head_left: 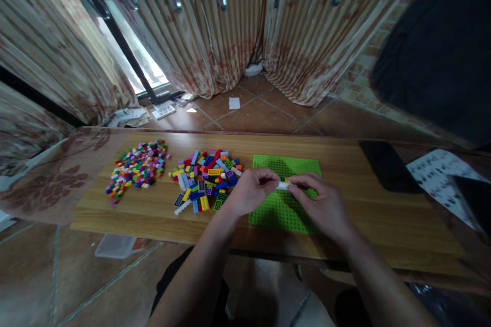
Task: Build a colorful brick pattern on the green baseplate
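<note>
Both hands meet over a green studded baseplate on the wooden table. A white toy brick spans the gap between my fingertips. My left hand is closed, pinching the brick's left end. At its right end, my right hand grips with thumb and fingers. Some yellow shows just behind the white brick, partly hidden by my fingers. Whether the white brick touches the baseplate, I cannot tell.
Left of the baseplate lies a pile of mixed larger bricks. Farther left is a heap of tiny coloured pieces. A black flat object and a printed sheet lie at the right. The wooden table's front edge is near my legs.
</note>
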`<state>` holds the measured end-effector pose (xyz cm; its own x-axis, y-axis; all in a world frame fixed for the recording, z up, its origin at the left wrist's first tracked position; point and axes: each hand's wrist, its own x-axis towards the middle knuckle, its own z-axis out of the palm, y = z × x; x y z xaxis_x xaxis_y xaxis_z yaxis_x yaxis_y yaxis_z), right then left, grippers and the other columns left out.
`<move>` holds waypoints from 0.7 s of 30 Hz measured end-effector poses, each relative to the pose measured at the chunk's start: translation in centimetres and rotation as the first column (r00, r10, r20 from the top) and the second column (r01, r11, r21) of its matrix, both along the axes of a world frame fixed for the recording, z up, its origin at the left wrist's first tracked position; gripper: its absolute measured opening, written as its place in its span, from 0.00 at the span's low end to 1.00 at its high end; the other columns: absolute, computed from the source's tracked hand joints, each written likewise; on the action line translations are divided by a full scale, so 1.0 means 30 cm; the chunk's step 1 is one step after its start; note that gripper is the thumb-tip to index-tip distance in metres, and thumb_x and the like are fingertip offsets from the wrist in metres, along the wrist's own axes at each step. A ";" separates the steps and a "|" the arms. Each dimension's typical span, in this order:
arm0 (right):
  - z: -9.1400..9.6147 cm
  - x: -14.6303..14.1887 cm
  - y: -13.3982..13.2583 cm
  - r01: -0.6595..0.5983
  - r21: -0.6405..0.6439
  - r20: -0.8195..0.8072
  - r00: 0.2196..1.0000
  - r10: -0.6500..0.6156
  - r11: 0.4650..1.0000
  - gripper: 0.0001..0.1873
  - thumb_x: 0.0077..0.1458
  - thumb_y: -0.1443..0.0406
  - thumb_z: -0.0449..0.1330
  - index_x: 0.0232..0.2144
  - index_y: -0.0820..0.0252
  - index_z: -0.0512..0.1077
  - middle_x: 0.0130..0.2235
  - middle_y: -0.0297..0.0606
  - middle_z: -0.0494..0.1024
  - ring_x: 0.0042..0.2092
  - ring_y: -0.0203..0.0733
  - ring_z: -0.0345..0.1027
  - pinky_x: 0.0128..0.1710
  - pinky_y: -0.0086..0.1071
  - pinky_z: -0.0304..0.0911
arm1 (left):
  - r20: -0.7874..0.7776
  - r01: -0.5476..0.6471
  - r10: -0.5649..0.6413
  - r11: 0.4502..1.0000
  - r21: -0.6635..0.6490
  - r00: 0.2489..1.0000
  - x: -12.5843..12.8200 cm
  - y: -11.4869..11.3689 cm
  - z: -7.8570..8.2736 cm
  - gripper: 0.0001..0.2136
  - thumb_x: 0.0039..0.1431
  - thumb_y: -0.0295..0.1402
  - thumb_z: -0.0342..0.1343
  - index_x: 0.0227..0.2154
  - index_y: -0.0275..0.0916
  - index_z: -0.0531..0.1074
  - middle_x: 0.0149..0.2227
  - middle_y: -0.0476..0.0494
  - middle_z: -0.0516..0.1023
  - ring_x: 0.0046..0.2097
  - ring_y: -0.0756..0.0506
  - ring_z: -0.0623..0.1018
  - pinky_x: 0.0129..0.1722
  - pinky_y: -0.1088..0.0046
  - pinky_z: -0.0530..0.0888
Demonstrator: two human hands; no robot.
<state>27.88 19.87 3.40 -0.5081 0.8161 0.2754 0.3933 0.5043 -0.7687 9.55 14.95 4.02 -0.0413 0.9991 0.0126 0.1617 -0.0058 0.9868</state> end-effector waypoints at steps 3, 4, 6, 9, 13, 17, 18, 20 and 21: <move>-0.005 0.004 0.001 0.007 0.012 0.032 0.999 -0.007 1.000 0.10 0.60 0.58 0.57 0.37 0.54 0.76 0.38 0.37 0.78 0.40 0.43 0.72 0.42 0.38 0.66 | 0.035 -0.007 0.006 1.000 0.003 0.999 0.002 0.000 -0.007 0.04 0.53 0.26 0.56 0.29 0.34 0.75 0.28 0.49 0.75 0.31 0.51 0.71 0.34 0.75 0.67; -0.008 0.005 0.001 0.004 0.019 0.044 0.999 -0.005 1.000 0.10 0.60 0.58 0.57 0.37 0.54 0.76 0.38 0.37 0.78 0.40 0.43 0.72 0.42 0.38 0.66 | 0.048 -0.008 0.008 1.000 -0.003 0.999 0.002 0.000 -0.009 0.03 0.53 0.25 0.56 0.29 0.34 0.75 0.28 0.49 0.75 0.31 0.51 0.71 0.33 0.75 0.66; -0.014 0.004 0.000 -0.012 0.036 0.062 0.998 0.009 0.999 0.11 0.61 0.57 0.57 0.37 0.54 0.76 0.38 0.37 0.78 0.40 0.44 0.73 0.42 0.38 0.67 | 0.056 -0.011 0.011 1.000 -0.016 0.998 0.000 0.000 -0.015 0.03 0.52 0.25 0.56 0.28 0.34 0.75 0.27 0.49 0.74 0.30 0.52 0.70 0.32 0.76 0.66; -0.022 0.001 -0.003 -0.044 0.057 0.073 0.996 0.040 0.997 0.11 0.60 0.57 0.57 0.38 0.53 0.76 0.38 0.37 0.79 0.40 0.44 0.74 0.41 0.38 0.67 | 0.033 -0.009 0.010 1.000 -0.022 0.999 -0.003 -0.004 -0.023 0.03 0.53 0.26 0.56 0.28 0.34 0.75 0.26 0.50 0.73 0.29 0.52 0.69 0.31 0.76 0.65; -0.028 -0.006 -0.004 -0.069 0.082 0.100 0.993 0.061 0.994 0.10 0.61 0.58 0.56 0.38 0.52 0.76 0.38 0.36 0.79 0.40 0.44 0.74 0.39 0.38 0.67 | -0.005 -0.007 0.007 1.000 -0.020 1.000 -0.002 -0.009 -0.028 0.04 0.54 0.28 0.56 0.30 0.34 0.75 0.25 0.50 0.72 0.28 0.52 0.67 0.29 0.76 0.64; -0.028 -0.009 -0.002 -0.055 0.104 0.115 0.992 0.043 0.993 0.11 0.61 0.57 0.55 0.38 0.52 0.76 0.38 0.37 0.79 0.40 0.45 0.74 0.39 0.38 0.67 | -0.073 -0.051 0.052 0.999 0.006 0.996 -0.031 -0.007 -0.012 0.07 0.56 0.31 0.55 0.29 0.35 0.76 0.25 0.50 0.73 0.28 0.51 0.69 0.29 0.77 0.65; -0.027 -0.009 -0.002 -0.044 0.106 0.113 0.993 0.032 0.993 0.12 0.62 0.56 0.55 0.38 0.52 0.76 0.38 0.37 0.79 0.40 0.45 0.74 0.39 0.38 0.67 | -0.095 -0.088 0.090 0.996 0.027 0.991 -0.052 -0.006 -0.005 0.07 0.57 0.32 0.54 0.29 0.35 0.76 0.26 0.49 0.74 0.29 0.51 0.70 0.30 0.77 0.66; -0.027 -0.006 -0.002 -0.022 0.110 0.110 0.994 0.010 0.994 0.13 0.62 0.55 0.55 0.39 0.52 0.76 0.39 0.37 0.79 0.40 0.45 0.74 0.39 0.38 0.67 | -0.155 -0.207 0.215 0.976 0.069 0.964 -0.111 -0.009 0.013 0.09 0.58 0.32 0.53 0.30 0.35 0.76 0.27 0.48 0.76 0.31 0.50 0.72 0.32 0.76 0.68; -0.027 -0.004 -0.002 -0.013 0.114 0.112 0.994 0.000 0.993 0.13 0.62 0.54 0.55 0.39 0.51 0.76 0.39 0.36 0.79 0.41 0.45 0.74 0.39 0.38 0.67 | -0.202 -0.280 0.291 0.957 0.083 0.935 -0.147 -0.014 0.023 0.09 0.58 0.32 0.52 0.30 0.35 0.76 0.28 0.48 0.76 0.31 0.49 0.73 0.33 0.76 0.68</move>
<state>27.75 19.81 2.59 -0.5458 0.7794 0.3077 0.4699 0.5888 -0.6577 5.14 14.53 4.70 -0.3152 0.9434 0.1037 0.3669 0.0204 0.9300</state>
